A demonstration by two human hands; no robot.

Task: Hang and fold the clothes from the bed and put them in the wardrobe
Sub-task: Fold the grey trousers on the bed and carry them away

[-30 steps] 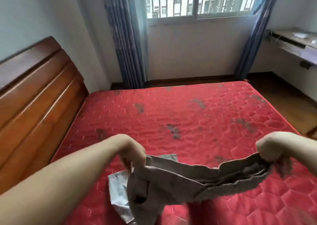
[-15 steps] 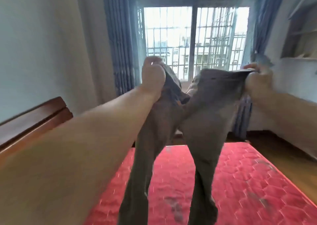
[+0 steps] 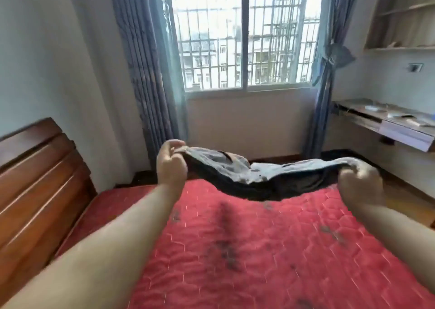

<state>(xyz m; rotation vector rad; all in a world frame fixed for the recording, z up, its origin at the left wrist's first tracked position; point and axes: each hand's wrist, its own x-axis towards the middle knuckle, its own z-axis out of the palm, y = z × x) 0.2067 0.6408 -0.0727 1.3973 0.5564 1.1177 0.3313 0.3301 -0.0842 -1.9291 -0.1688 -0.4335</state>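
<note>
Trousers (image 3: 247, 174), limp grey cloth, gripped by left hand (image 3: 170, 165) and right hand (image 3: 360, 182) above quilted red mattress (image 3: 259, 250).

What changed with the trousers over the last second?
The grey trousers were lifted off the red mattress, hung legs-down before the window, and now billow out flat above the bed. The left hand and right hand kept their grip at the waistband ends.

bright daylight floods from the window (image 3: 244, 38) at twelve o'clock, overexposed; motion blur throughout, wide-angle bending at edges.
</note>
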